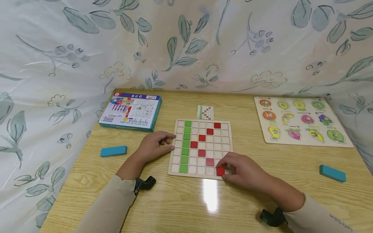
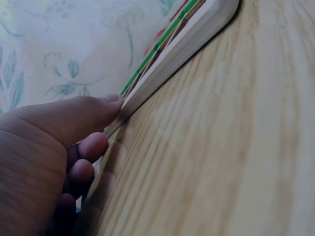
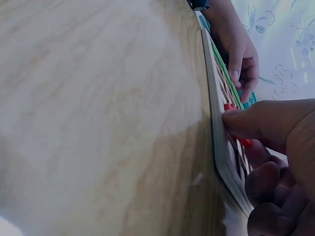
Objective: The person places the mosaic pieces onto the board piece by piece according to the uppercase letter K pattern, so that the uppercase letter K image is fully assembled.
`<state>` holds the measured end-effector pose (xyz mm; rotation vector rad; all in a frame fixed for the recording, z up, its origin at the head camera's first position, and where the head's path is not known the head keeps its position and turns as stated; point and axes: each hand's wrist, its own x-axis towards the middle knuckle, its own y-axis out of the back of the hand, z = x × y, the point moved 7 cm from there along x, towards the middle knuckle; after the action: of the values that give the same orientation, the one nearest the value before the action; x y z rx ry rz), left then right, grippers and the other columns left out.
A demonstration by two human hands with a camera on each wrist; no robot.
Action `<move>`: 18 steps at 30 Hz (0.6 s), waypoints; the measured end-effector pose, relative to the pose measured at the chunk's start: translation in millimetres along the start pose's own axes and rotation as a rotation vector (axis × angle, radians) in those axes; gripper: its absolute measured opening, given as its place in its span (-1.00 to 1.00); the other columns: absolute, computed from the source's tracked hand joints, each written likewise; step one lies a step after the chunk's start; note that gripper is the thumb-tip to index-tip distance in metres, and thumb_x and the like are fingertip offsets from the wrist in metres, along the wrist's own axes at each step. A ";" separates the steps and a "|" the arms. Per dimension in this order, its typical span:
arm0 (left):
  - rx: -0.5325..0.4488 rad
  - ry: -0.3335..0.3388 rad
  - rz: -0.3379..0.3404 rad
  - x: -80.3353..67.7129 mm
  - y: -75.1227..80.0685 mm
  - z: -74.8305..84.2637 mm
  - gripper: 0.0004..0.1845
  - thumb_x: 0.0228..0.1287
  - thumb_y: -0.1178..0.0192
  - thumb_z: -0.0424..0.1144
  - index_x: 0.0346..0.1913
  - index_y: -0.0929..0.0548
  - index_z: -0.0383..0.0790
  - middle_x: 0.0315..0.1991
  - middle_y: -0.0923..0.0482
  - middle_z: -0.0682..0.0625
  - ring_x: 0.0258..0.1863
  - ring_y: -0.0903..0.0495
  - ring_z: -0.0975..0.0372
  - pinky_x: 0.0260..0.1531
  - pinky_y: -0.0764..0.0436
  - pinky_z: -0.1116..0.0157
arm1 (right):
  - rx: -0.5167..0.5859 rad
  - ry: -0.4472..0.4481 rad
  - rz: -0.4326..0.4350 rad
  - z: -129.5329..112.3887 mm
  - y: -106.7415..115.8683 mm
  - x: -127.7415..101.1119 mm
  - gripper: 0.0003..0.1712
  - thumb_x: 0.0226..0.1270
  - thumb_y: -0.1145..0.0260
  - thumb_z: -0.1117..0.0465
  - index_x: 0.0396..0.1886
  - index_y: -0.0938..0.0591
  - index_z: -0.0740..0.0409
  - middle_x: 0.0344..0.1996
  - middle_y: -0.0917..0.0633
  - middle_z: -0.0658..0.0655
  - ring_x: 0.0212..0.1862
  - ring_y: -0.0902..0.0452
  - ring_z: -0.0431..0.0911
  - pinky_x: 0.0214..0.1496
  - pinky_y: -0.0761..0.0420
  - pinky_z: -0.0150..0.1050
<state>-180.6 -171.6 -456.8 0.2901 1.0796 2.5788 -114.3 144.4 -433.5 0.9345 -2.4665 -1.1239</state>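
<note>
The person sits at a wooden table [image 1: 180, 207] with a square grid board [image 1: 201, 149] in front. The right hand [image 1: 243, 173] pinches a red square tile [image 1: 220, 171] between thumb and fingers at the bottom row of the board, near its right corner. The left hand [image 1: 152, 145] rests against the left edge of the board, fingers loosely bent, touching the rim. A column of green tiles [image 1: 185, 144] fills the second column, and red tiles [image 1: 204, 142] form a zigzag.

a pale white cloth with grey-green leaf and flower prints [image 1: 186, 42] hangs behind and beside a light wooden table with a glossy grain top [image 1: 180, 207]. a bright patch of overhead light [image 1: 210, 194] reflects on its near edge.
</note>
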 end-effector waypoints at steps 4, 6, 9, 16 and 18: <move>-0.004 -0.002 0.002 -0.2 0.5 0.5 -0.61 0.35 -0.52 -0.13 0.21 -0.79 -0.05 -0.23 -0.62 0.19 -0.28 -0.50 0.21 -0.18 -0.49 0.19 | 0.016 0.022 -0.020 -1.5 1.5 2.4 -0.64 0.21 -0.67 0.23 -0.04 -0.77 -0.15 -0.19 -0.64 -0.23 -0.33 -0.49 -0.28 -0.23 -0.55 -0.33; -0.005 -0.001 0.002 -0.3 0.9 0.7 -0.61 0.35 -0.52 -0.13 0.20 -0.79 -0.05 -0.23 -0.62 0.18 -0.28 -0.50 0.21 -0.18 -0.49 0.19 | 0.010 0.034 -0.031 -2.8 1.9 4.1 -0.65 0.21 -0.67 0.22 -0.05 -0.78 -0.14 -0.21 -0.64 -0.22 -0.32 -0.48 -0.27 -0.22 -0.55 -0.33; -0.005 0.002 0.003 -0.7 1.1 0.7 -0.61 0.35 -0.52 -0.13 0.20 -0.79 -0.06 -0.23 -0.62 0.18 -0.29 -0.50 0.22 -0.18 -0.49 0.20 | -0.009 0.034 -0.048 -3.5 1.2 6.7 -0.67 0.21 -0.67 0.20 -0.07 -0.78 -0.15 -0.20 -0.66 -0.23 -0.27 -0.49 -0.27 -0.18 -0.55 -0.32; -0.007 0.009 -0.002 -0.8 0.3 0.2 -0.61 0.36 -0.52 -0.13 0.20 -0.79 -0.05 -0.22 -0.62 0.18 -0.28 -0.51 0.21 -0.17 -0.49 0.19 | -0.026 0.018 -0.065 -2.2 -1.6 8.1 -0.69 0.24 -0.67 0.16 -0.05 -0.81 -0.17 -0.13 -0.69 -0.25 -0.21 -0.49 -0.26 -0.13 -0.54 -0.31; -0.004 0.010 -0.002 -0.7 0.2 0.2 -0.61 0.36 -0.52 -0.13 0.20 -0.79 -0.04 -0.22 -0.63 0.19 -0.28 -0.51 0.22 -0.17 -0.49 0.19 | -0.030 0.016 -0.061 -2.3 -2.1 7.2 -0.69 0.26 -0.66 0.13 -0.03 -0.81 -0.17 -0.13 -0.69 -0.25 -0.23 -0.48 -0.27 -0.17 -0.53 -0.32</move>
<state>-179.9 -171.8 -456.6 0.2756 1.0770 2.5831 -117.7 137.4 -433.6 1.0125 -2.4164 -1.1653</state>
